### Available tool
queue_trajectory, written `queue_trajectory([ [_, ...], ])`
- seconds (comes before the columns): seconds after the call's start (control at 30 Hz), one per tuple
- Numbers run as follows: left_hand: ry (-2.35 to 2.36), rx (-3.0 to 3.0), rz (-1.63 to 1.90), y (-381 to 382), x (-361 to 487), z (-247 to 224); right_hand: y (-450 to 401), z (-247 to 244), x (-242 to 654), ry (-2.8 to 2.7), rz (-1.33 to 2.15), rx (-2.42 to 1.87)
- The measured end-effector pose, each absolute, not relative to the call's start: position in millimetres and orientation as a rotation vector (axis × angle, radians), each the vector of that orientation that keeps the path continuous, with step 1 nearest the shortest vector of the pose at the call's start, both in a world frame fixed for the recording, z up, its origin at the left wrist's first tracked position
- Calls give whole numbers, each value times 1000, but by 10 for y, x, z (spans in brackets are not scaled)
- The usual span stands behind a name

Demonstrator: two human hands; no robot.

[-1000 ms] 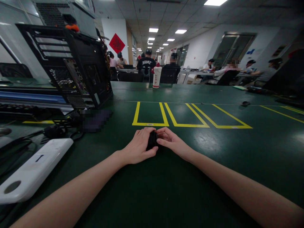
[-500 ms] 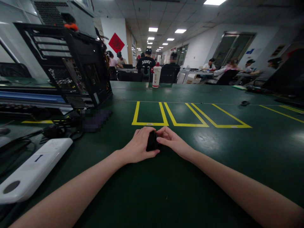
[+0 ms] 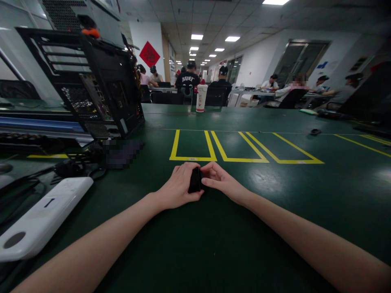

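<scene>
Small black boxy object (image 3: 194,181), likely plastic but too dark and half-hidden to be sure, sits on the dark green table (image 3: 195,248), well in from its far edge, nearer us than the yellow tape outlines (image 3: 183,159). Left hand (image 3: 177,187): fingers clamped on it from the left, thumb at its near end. Right hand (image 3: 224,184): fingers and thumb pinching its right side. White-and-red cylindrical bottle (image 3: 200,97) stands by the far edge.

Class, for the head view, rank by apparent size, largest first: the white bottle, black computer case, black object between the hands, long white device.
1. Black computer case
2. Long white device
3. Unsure, so unranked: white bottle and black object, since the left hand covers part of the latter.
</scene>
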State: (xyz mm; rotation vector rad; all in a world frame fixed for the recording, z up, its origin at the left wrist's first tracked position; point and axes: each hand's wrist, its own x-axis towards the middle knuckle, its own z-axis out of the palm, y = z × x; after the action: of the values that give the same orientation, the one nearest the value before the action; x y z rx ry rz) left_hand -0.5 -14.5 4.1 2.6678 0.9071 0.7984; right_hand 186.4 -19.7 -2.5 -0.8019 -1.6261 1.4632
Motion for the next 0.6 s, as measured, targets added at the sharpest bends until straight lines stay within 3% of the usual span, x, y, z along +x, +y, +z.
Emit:
queue_trajectory([
  [0.6,905,2667,784,-153,-6,68,-214,-37,1859,-1640,1417,-794],
])
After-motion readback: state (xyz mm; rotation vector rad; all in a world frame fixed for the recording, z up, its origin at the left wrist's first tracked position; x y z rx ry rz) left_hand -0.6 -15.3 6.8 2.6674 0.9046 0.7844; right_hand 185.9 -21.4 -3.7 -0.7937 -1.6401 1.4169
